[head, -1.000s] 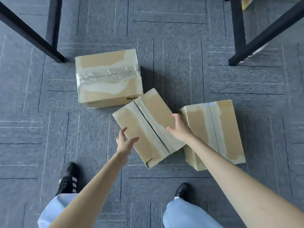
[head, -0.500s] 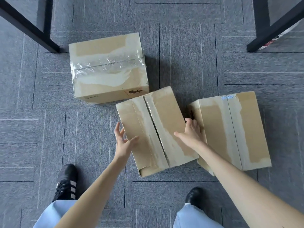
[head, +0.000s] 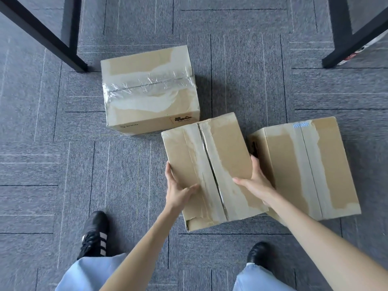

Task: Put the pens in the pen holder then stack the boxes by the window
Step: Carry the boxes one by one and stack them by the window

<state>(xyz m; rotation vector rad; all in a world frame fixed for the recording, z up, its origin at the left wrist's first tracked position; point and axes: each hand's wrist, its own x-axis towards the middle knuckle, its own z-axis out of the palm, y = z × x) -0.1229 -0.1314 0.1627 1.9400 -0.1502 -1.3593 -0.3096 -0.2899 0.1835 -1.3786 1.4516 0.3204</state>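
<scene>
A grey carpeted floor point(head: 42, 164) was seen from above, with a black table frame point(head: 42, 32) set at the far left and another black frame point(head: 346, 38) at the far right. Three closed cardboard boxes were laid on the carpet between them. A taped box point(head: 147, 91) was placed at the far left, its near right corner close against the middle box point(head: 210, 160). A right box point(head: 304, 164) was stood just beside the middle one, so that only a narrow gap was left there. Black shoes point(head: 94, 234) were planted near the viewer. The middle box was grasped from both sides. The left hand point(head: 178, 192) was clamped on its left edge, thumb laid on top. The right hand point(head: 256, 183) was hooked over its right edge, fingers pushed into the gap. All flaps were shut, so the contents could not be told.
</scene>
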